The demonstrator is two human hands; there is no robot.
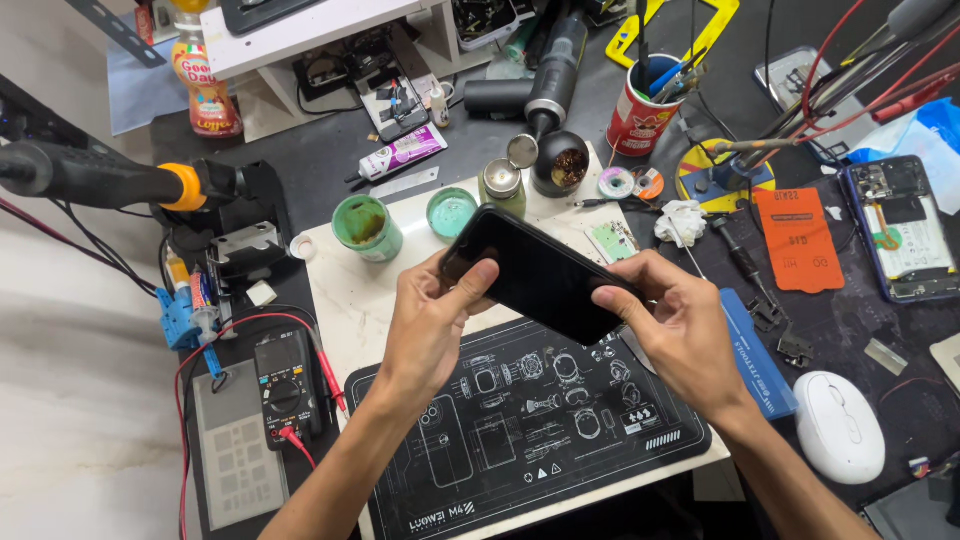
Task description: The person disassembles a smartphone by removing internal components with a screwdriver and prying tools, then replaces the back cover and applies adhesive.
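The table (330,150) was dark and crowded with tools, and on it lay a black work mat (520,440) printed with white line drawings, set on a pale board. Above the mat, both hands held a black smartphone (535,275) in the air, tilted so its far end pointed up and left. The phone was a slim, glossy slab with rounded corners, its dark face unlit and catching faint reflections. The left hand (430,325) was closed on its upper-left end, thumb lying across the glass. The right hand (675,320) gripped the lower-right end, fingers curled around the edge. A white mouse (838,425) sat to the right, a black multimeter (285,385) to the left, and a green-lidded jar (367,227) stood beyond the phone.
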